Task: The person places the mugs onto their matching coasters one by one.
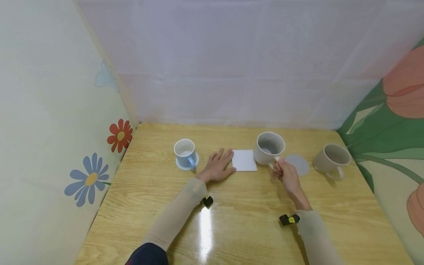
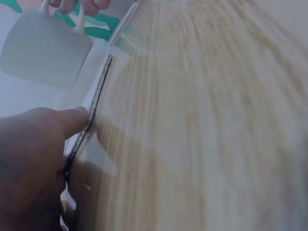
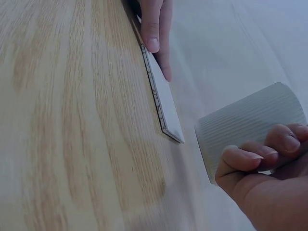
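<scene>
A white ribbed mug (image 1: 263,159) hangs by its handle from my right hand (image 1: 287,176), whose fingers curl round the handle. In the right wrist view, a gap shows between the mug's base (image 3: 206,159) and the table. Just left of the mug lies a flat white square coaster (image 1: 244,160). My left hand (image 1: 216,166) rests palm down with fingers spread, thumb and fingertips at the coaster's left edge. The left wrist view shows the thumb (image 2: 72,120) against the coaster's side.
On the left a small white cup (image 1: 184,149) with a blue handle stands on a pale round coaster (image 1: 182,167). A grey round coaster (image 1: 299,165) lies beside my right hand. Further right stands a beige-grey mug (image 1: 322,162). White cloth (image 1: 212,73) hangs behind the wooden table (image 1: 139,206).
</scene>
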The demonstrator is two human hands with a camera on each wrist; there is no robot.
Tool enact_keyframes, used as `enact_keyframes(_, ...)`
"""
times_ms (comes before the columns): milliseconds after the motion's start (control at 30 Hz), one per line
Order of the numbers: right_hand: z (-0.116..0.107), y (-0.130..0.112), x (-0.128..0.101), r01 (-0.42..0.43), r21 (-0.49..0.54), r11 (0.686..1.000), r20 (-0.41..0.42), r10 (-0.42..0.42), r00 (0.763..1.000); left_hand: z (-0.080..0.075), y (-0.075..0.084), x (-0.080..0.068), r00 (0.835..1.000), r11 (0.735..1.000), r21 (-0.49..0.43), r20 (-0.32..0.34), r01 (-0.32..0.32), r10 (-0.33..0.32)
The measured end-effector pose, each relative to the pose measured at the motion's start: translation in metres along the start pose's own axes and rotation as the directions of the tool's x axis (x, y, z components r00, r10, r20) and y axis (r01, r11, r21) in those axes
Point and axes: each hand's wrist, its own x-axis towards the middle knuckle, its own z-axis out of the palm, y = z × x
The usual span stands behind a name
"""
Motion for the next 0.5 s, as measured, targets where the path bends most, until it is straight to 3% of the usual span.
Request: enact_keyframes(500,0.0056,-0.0021,-0.0007,0.022,-0.004,1.0,0.027,-0.021,0.999,-0.0026,0.0014,-0.0022,1.0,1.0,0.0,-0.003,-0.005,0.005)
